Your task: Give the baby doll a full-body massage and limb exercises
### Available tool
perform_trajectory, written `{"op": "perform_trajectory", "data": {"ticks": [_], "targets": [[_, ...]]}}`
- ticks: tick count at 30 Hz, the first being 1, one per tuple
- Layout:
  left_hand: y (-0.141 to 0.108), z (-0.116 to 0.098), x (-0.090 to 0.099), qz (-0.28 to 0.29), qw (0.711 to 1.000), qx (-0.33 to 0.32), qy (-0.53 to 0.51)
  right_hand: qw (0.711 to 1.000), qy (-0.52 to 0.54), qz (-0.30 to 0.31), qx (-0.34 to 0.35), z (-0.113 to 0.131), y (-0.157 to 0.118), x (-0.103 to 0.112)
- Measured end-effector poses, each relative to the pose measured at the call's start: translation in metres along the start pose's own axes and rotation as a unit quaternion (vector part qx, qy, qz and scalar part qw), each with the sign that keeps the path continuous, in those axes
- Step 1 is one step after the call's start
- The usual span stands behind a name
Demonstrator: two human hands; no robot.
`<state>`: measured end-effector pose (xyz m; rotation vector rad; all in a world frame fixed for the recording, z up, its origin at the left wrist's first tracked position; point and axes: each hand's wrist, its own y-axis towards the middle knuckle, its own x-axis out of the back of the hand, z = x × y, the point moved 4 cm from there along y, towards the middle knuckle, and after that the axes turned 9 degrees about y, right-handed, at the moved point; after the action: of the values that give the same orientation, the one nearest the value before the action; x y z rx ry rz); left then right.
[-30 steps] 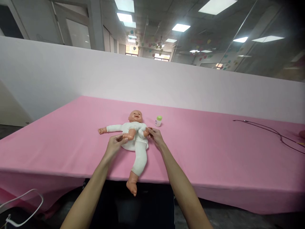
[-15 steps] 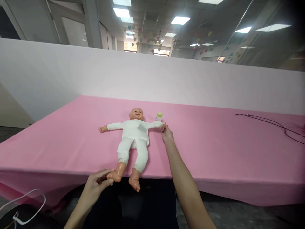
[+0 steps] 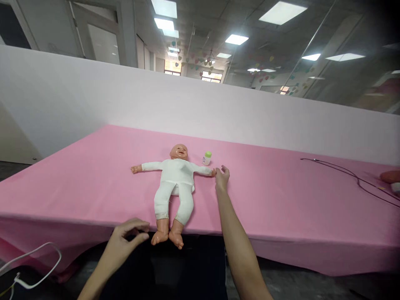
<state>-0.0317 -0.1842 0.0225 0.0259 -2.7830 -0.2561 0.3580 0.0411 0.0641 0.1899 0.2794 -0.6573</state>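
Note:
A baby doll point(image 3: 177, 173) in a white suit lies face up with arms spread, its feet over the table's front edge. My left hand point(image 3: 126, 239) is open beside the doll's foot point(image 3: 160, 238), thumb and fingers apart, with a gap between hand and foot. Close by the doll's hand point(image 3: 213, 172) on the right, my right hand point(image 3: 222, 177) is open with its fingers parted; whether it still touches the doll's hand I cannot tell. A small bottle with a green cap point(image 3: 207, 158) stands just above that doll arm.
A pink cloth point(image 3: 265, 200) covers the table. Dark thin cables point(image 3: 340, 167) and an orange-red object point(image 3: 390, 176) lie at the right. A low white wall point(image 3: 218, 112) runs along the back. A white cable point(image 3: 40, 250) loops at lower left.
My left hand has let go of the doll's foot, which has swung inward toward the other foot. My right hand has loosened from the doll's hand, and that doll arm lies lower, clear of the bottle.

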Motion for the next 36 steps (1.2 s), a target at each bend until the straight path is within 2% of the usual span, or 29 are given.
{"op": "perform_trajectory", "data": {"ticks": [2, 4, 5, 7, 8, 9, 11, 13, 15, 17, 19, 21, 23, 25, 27, 29, 31, 34, 36], "targets": [[0.021, -0.017, 0.015, -0.031, 0.999, -0.018, 0.013, 0.998, 0.004, 0.055, 0.023, 0.021, -0.028, 0.005], [0.052, -0.033, 0.026, -0.062, 0.997, -0.039, 0.022, 0.976, -0.017, 0.213, 0.034, 0.032, -0.071, 0.011], [0.07, -0.038, 0.031, -0.094, 0.994, -0.048, 0.024, 0.96, -0.041, 0.278, 0.004, 0.028, -0.098, 0.017], [0.111, -0.044, 0.037, -0.149, 0.984, -0.075, 0.061, 0.909, -0.107, 0.386, -0.112, 0.004, -0.156, 0.035], [0.132, -0.044, 0.039, -0.171, 0.977, -0.084, 0.094, 0.896, -0.13, 0.397, -0.148, -0.011, -0.183, 0.045], [0.152, -0.04, 0.04, -0.186, 0.97, -0.082, 0.135, 0.897, -0.146, 0.384, -0.163, -0.026, -0.207, 0.054], [0.188, -0.026, 0.043, -0.189, 0.948, -0.054, 0.251, 0.915, -0.131, 0.34, -0.176, -0.051, -0.245, 0.064], [0.215, -0.005, 0.043, -0.136, 0.926, -0.012, 0.353, 0.928, -0.035, 0.31, -0.204, -0.068, -0.274, 0.064], [0.23, 0.017, 0.044, -0.065, 0.909, 0.014, 0.412, 0.93, 0.08, 0.273, -0.234, -0.074, -0.29, 0.061], [0.235, 0.035, 0.047, -0.033, 0.909, 0.013, 0.414, 0.919, 0.167, 0.245, -0.261, -0.071, -0.297, 0.06], [0.235, 0.045, 0.052, -0.039, 0.935, -0.002, 0.354, 0.913, 0.204, 0.231, -0.268, -0.063, -0.297, 0.062], [0.233, 0.048, 0.056, -0.052, 0.972, -0.006, 0.229, 0.925, 0.193, 0.224, -0.239, -0.055, -0.291, 0.067], [0.231, 0.048, 0.058, -0.076, 0.994, 0.01, 0.078, 0.947, 0.148, 0.219, -0.184, -0.047, -0.283, 0.074], [0.231, 0.046, 0.058, -0.125, 0.991, 0.037, -0.032, 0.964, 0.105, 0.209, -0.125, -0.042, -0.275, 0.079], [0.233, 0.044, 0.051, -0.176, 0.979, 0.061, -0.086, 0.977, 0.08, 0.183, -0.072, -0.037, -0.265, 0.085], [0.239, 0.042, 0.039, -0.213, 0.965, 0.077, -0.13, 0.983, 0.074, 0.165, -0.042, -0.032, -0.255, 0.087], [0.248, 0.037, 0.024, -0.247, 0.95, 0.08, -0.174, 0.98, 0.085, 0.176, -0.035, -0.026, -0.242, 0.083], [0.259, 0.018, 0.001, -0.269, 0.944, 0.035, -0.188, 0.967, 0.111, 0.228, -0.031, -0.007, -0.219, 0.067], [0.265, -0.003, -0.015, -0.238, 0.957, -0.031, -0.162, 0.955, 0.104, 0.277, -0.022, 0.008, -0.202, 0.048]]}}
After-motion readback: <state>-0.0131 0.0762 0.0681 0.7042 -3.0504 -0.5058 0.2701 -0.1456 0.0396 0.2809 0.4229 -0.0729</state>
